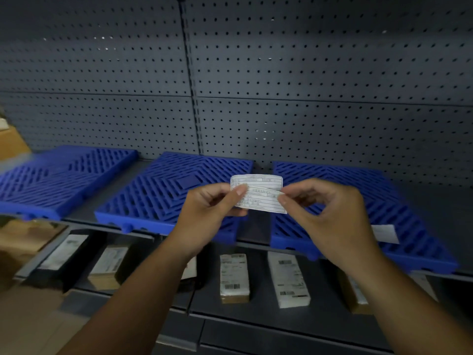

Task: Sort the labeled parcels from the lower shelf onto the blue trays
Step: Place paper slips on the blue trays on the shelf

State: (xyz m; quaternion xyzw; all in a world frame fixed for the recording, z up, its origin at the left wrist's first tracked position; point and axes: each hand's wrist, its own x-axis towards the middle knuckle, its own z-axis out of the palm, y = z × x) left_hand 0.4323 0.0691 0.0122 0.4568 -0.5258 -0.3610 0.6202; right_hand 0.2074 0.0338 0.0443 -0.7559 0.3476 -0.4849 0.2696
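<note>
A small white printed label (258, 192) is held up between both hands in front of the upper shelf. My left hand (207, 213) pinches its left edge, my right hand (330, 213) pinches its right edge where a corner curls. Three blue slotted trays lie on the upper shelf: left tray (58, 180), middle tray (163, 190), right tray (399, 213). A white slip (385, 233) lies on the right tray. Below, the lower shelf holds several labeled parcels, among them a brown one (234, 278) and a white one (288, 280).
A dark perforated back panel (307, 85) rises behind the trays. Cardboard boxes (12, 144) stand at the far left. Darker parcels (66, 254) sit on the lower shelf at left, and another parcel (355, 293) is partly hidden by my right forearm.
</note>
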